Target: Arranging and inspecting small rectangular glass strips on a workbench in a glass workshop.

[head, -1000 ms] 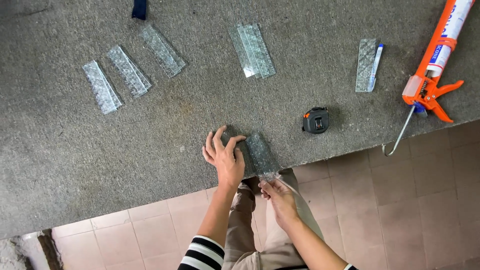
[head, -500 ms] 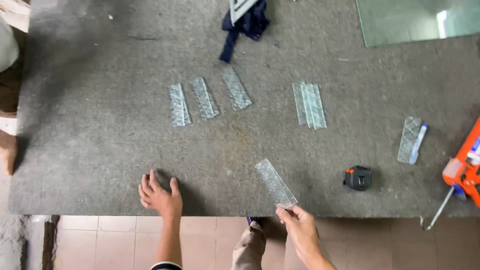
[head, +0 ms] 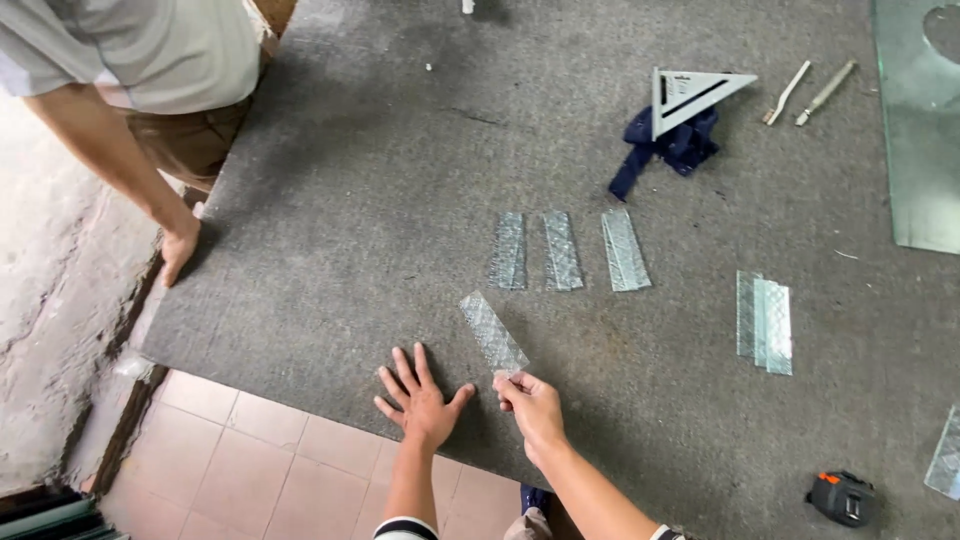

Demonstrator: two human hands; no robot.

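Nearest the table edge, the left hand (head: 420,400) is laid flat with fingers spread on the grey felt-covered table (head: 330,250), while one end of a patterned glass strip (head: 492,332) is pinched between thumb and fingertips of the right hand (head: 530,405), the strip angled away over the felt. Held by so little, the strip could be tipped, dropped or chipped, and fingers cut on its edge. Farther off, three similar strips (head: 563,250) are laid in a row, a stack of strips (head: 765,322) to their right, a co-worker's hand (head: 178,250) at the far-left edge.

3 glass strips (head: 562,250) behind held strip (head: 492,332); tape measure (head: 844,497) far right.
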